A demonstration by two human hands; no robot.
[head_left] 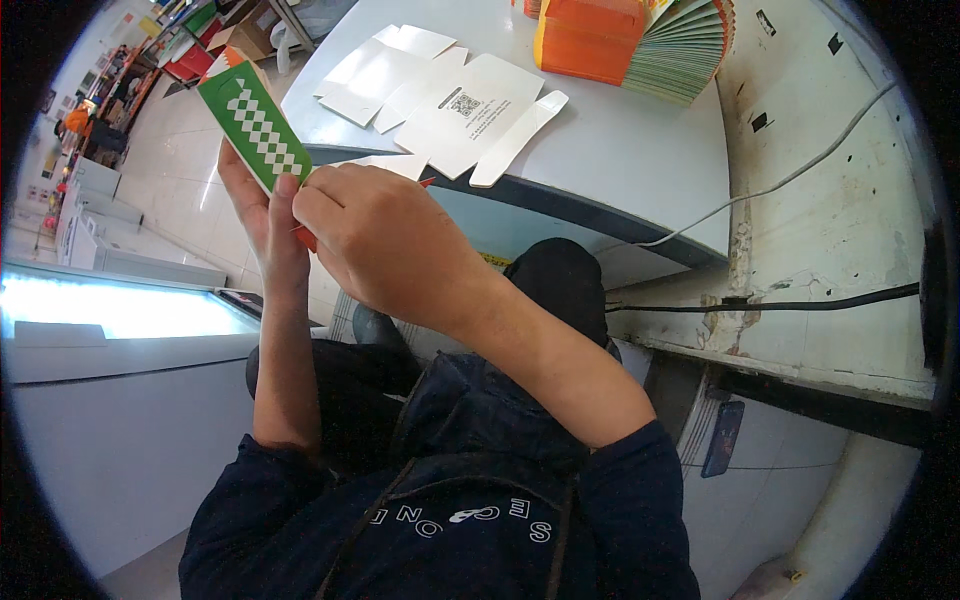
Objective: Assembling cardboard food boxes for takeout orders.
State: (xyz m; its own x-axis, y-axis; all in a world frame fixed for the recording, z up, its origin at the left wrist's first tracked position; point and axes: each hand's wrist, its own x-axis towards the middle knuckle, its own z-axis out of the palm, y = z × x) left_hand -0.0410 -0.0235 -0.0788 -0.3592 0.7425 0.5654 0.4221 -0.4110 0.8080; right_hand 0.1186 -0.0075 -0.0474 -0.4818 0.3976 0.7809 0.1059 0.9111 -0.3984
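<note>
Grasping a green carton patterned with white diamonds, the left hand held it tilted, its upper end beyond the fingers. The right hand had its fingers curled at the carton's lower end; knuckles hid the fingertips, so couldn't tell whether they pinched anything. Flattened white cartons lay beyond the right hand, an orange-and-green stack farther off rightward.
</note>
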